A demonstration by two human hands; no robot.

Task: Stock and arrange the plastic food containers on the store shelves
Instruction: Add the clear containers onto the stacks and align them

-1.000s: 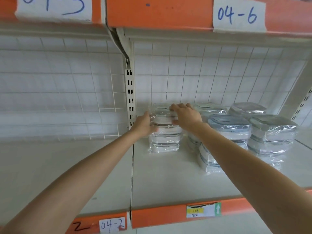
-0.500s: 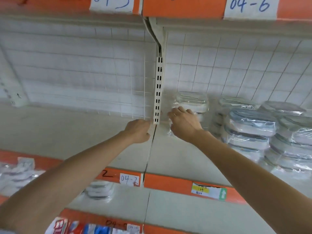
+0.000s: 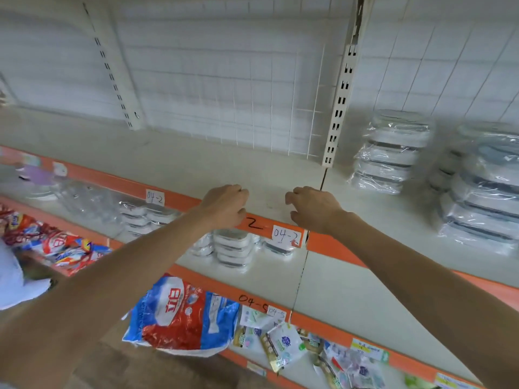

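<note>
Hands — left hand (image 3: 224,206) and right hand (image 3: 314,209) — are hovering loosely curled and empty over the shelf (image 3: 196,164) edge, wrapped containers (image 3: 393,153) stacked right; probably fetching lower stack (image 3: 233,248), best gripping both sides.

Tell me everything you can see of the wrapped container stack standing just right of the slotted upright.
The wrapped container stack is several clear, rounded plastic containers with pale lids, piled upright and sealed in glossy transparent film. It stands on the upper shelf near the wire back panel, just right of the slotted upright. Neither hand touches it. Details are blurred.
</note>
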